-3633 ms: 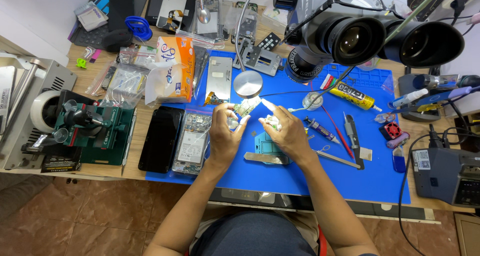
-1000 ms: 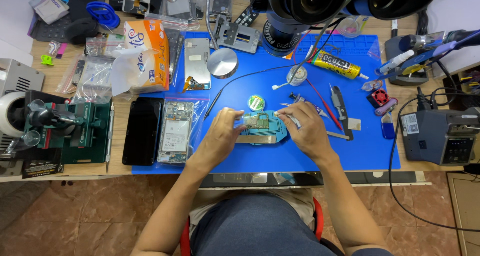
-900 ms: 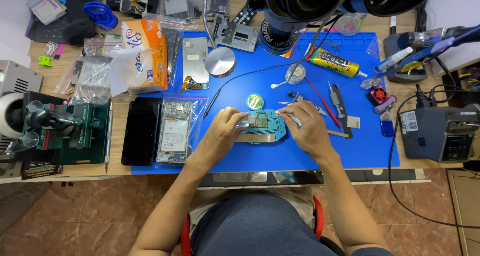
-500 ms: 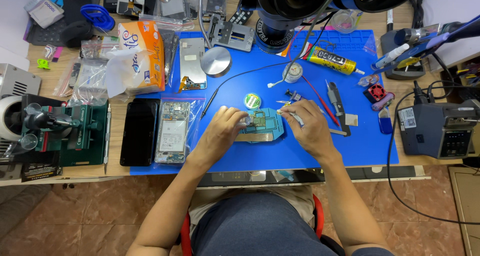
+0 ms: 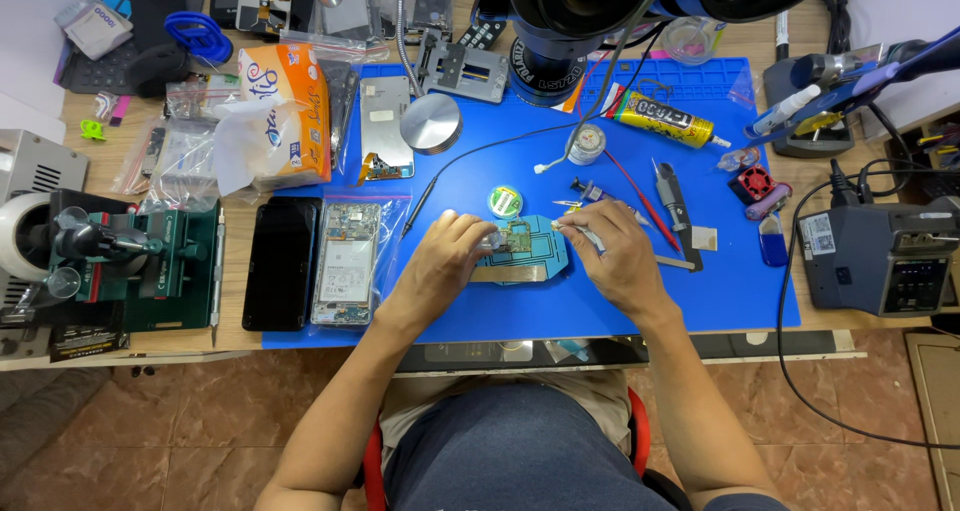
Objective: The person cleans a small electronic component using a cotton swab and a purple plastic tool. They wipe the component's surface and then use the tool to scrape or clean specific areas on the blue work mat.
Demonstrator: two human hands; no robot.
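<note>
Head view: both hands work a small circuit board on its teal holder, mid-mat.

I see my left hand (image 5: pixel 445 261) pinching the holder's (image 5: pixel 530 256) left edge, and my right hand (image 5: pixel 610 256) gripping a thin tool, tip at the board (image 5: pixel 520 239). I judge the main risk is the tip skidding across tiny parts if the holder shifts on the blue mat (image 5: pixel 700 301); the black cable (image 5: pixel 470 161) nearby could snag my wrist.

Wooden workbench (image 5: pixel 120 346), blue mat (image 5: pixel 700 301), reddish-brown tiled floor (image 5: pixel 180 441), bright even light
</note>
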